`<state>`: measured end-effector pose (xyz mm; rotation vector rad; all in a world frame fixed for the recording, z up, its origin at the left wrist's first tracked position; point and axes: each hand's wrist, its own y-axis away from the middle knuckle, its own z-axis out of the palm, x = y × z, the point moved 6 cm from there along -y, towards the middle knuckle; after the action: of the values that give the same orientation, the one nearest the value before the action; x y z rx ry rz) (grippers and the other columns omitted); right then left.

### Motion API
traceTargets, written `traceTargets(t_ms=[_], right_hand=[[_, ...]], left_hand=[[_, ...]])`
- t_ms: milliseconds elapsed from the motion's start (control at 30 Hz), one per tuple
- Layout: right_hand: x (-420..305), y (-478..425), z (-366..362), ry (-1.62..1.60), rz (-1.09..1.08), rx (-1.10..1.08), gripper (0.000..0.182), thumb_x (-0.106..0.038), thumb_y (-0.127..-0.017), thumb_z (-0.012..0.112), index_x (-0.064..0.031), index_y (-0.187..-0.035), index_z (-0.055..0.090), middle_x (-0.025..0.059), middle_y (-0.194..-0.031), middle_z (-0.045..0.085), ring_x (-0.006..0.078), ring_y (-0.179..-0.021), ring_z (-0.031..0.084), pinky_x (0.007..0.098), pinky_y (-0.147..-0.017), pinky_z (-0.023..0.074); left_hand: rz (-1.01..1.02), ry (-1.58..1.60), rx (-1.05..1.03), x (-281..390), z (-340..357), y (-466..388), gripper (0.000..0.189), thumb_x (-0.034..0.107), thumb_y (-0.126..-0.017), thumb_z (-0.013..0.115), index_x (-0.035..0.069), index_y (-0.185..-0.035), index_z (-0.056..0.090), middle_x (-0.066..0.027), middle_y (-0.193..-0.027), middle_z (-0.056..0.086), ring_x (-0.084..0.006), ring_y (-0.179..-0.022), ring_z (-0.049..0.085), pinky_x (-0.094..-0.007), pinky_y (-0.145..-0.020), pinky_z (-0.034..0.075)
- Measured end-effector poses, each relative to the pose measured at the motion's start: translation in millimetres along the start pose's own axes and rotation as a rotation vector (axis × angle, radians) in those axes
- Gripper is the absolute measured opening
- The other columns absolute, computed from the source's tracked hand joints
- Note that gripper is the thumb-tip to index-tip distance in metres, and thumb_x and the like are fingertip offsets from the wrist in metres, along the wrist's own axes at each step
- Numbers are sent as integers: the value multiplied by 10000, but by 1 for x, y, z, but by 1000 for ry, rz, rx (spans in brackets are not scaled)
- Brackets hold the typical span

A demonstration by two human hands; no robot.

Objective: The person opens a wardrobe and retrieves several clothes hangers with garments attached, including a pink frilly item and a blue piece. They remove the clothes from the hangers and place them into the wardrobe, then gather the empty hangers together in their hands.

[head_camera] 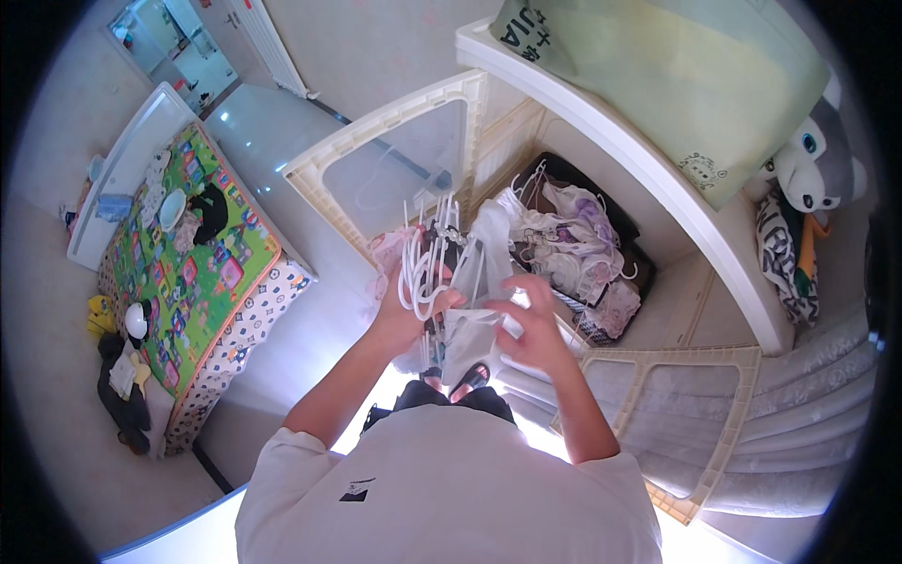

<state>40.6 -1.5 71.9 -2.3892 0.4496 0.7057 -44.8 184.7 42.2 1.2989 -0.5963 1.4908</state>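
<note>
My left hand [409, 310] is closed round a bunch of white plastic hangers [423, 275], with pink and dark garments hanging from them. Beside it my right hand [530, 321] has its fingers spread and curved at the edge of a sheer white garment [483, 247]; whether the fingertips grip the cloth cannot be told. That garment hangs over a white hanger at the right of the bunch. Just beyond my right hand, a heap of white, pink and purple clothes on hangers [574, 240] lies in a dark open case [638, 257] inside the cabinet.
Two cream-framed cabinet doors [394, 106] [747, 395] stand open on either side. A white cabinet top [634, 141] curves overhead, bearing a pale green bag [676, 77] and a plush husky [810, 162]. To the left is a bed with a green patterned mat [204, 282], holding a bowl [173, 209] and clothes.
</note>
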Motion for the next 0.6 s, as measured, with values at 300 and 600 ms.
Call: traceTargets(t_ms=[300,600], right_hand=[[-46,-5,3,-277,-153,-39,179,-113,-697,764,-104,-795,613,33,-970,610,279,-1016,564,465,-991,334],[-35,-3,-1,-245,-159,-163,153,-105,-674,754,-96,-753,624,30,-912,631,273,-910,586,446,-971,394]], left_hand=[[-51,14,33,13,15,-5,377,120,-806,807,69,-1059,532,-25,-873,640,-150,-809,694,-233,-582,488],[-85,161,16,5,6,-18,920,-13,-835,723,207,-1537,170,-55,-1143,493,-201,-884,656,-343,-693,579]])
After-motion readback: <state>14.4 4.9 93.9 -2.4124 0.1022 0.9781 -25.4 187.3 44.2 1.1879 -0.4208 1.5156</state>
